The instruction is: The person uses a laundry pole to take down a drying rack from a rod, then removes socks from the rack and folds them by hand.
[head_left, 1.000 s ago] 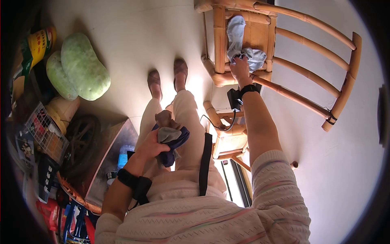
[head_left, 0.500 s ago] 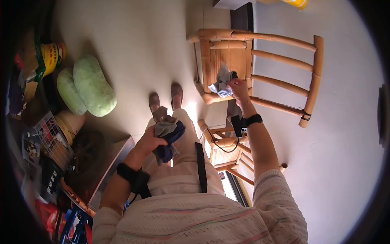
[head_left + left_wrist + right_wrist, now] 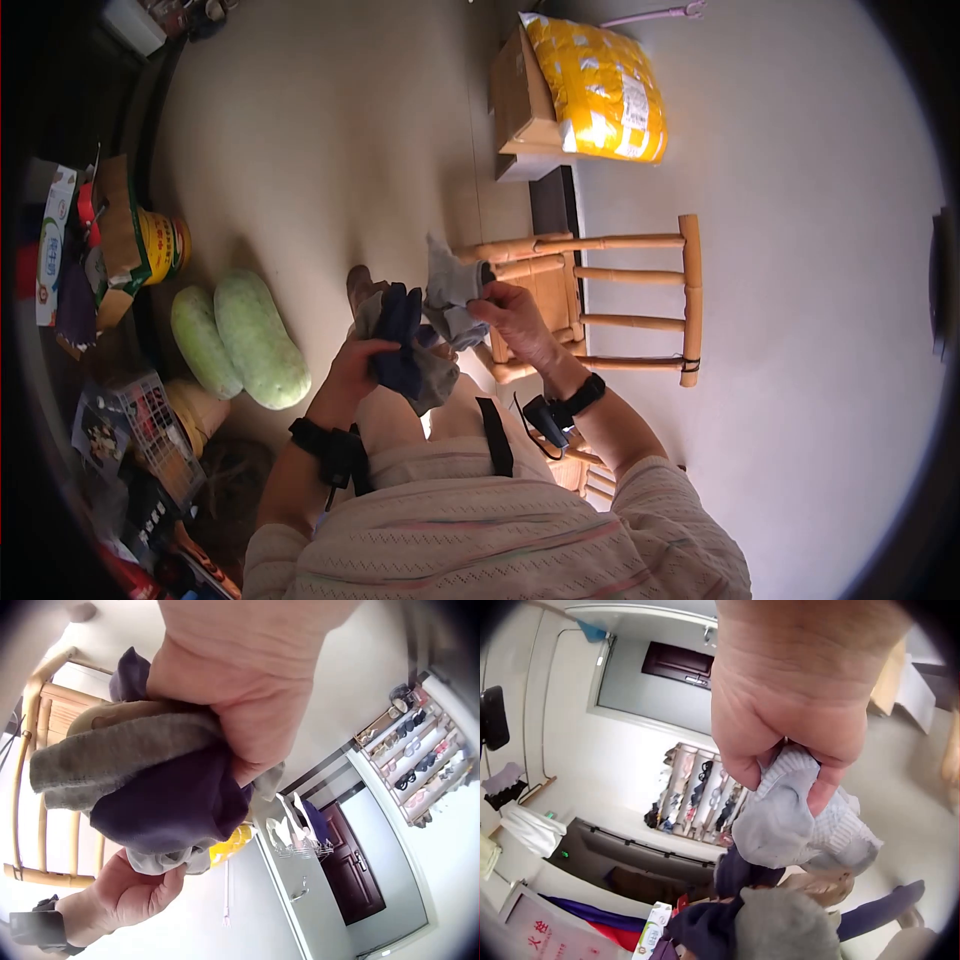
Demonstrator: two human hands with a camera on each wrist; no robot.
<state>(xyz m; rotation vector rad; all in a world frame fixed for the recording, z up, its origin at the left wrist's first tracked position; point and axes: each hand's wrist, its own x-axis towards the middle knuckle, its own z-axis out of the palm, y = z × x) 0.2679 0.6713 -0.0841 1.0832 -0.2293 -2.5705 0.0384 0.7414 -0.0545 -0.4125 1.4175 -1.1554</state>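
My left hand (image 3: 350, 375) grips a bundle of socks in front of my legs. A navy sock (image 3: 169, 799) and a grey sock (image 3: 112, 754) stick out of that bundle. My right hand (image 3: 520, 320) pinches light grey-blue socks (image 3: 776, 825) by the ribbed cuff between thumb and fingers. The pale socks hang just to the right of the bundle and overlap the bamboo chair (image 3: 640, 277) in the head view. In the right wrist view the bundle lies just below them.
Two large pale-green gourds (image 3: 262, 340) lie on the floor at left, near a wire basket (image 3: 160, 440). Beyond the chair, a yellow parcel (image 3: 600, 90) leans on a cardboard box (image 3: 525, 100). A second bamboo chair (image 3: 575, 475) stands by my right arm.
My right hand has lifted the pale socks off the chair seat and brought them in beside the left-hand bundle. The view has shifted, bringing the yellow parcel and box into sight.
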